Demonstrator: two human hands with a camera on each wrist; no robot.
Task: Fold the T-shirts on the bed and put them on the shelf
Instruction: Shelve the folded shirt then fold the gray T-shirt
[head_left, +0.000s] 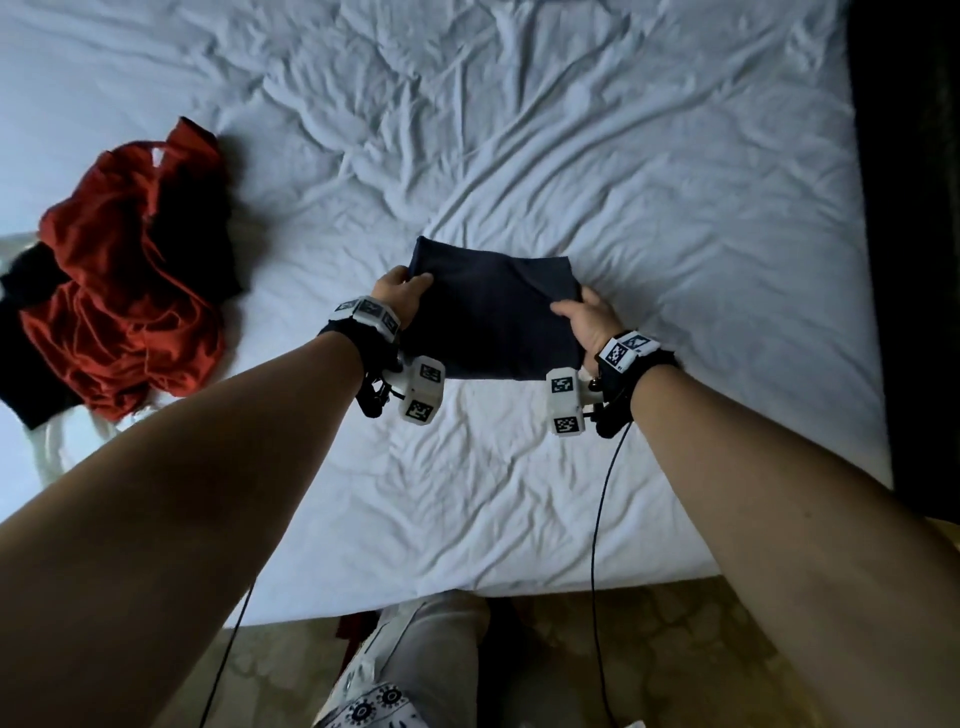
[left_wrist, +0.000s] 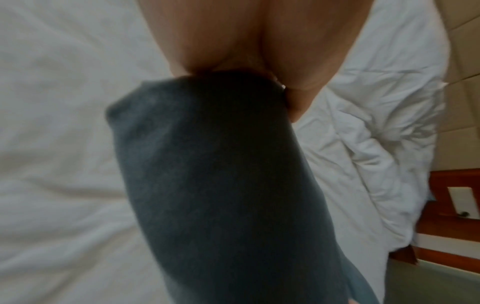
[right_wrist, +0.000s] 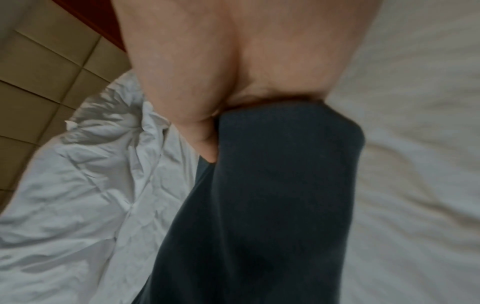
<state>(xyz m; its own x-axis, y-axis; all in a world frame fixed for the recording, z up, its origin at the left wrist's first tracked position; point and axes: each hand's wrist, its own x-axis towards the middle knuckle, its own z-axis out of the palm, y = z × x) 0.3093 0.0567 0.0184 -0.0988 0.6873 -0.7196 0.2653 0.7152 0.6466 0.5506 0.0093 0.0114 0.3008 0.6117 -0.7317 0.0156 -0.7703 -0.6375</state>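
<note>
Bed (head_left: 519, 130): a wide mattress covered by a wrinkled white sheet is seen from above, filling most of the head view; its near edge runs just in front of the person's legs.
Pile of clothes (head_left: 130, 291): a heap of crumpled red fabric mixed with black fabric is seen on the left side of the bed, well apart from the hands.
Dark T-shirt (head_left: 493, 317): a folded, navy-coloured rectangle is held over the middle of the bed, between the two hands.
Left hand (head_left: 400, 293): the left edge of the dark T-shirt is gripped, with the thumb laid on top of the cloth near its far left corner; the same grasp is shown, blurred, in the left wrist view.
Right hand (head_left: 587, 322): the right edge of the dark T-shirt is gripped, thumb on top.
Wrist cameras: white blocks with black-and-white markers are strapped at both wrists.
</note>
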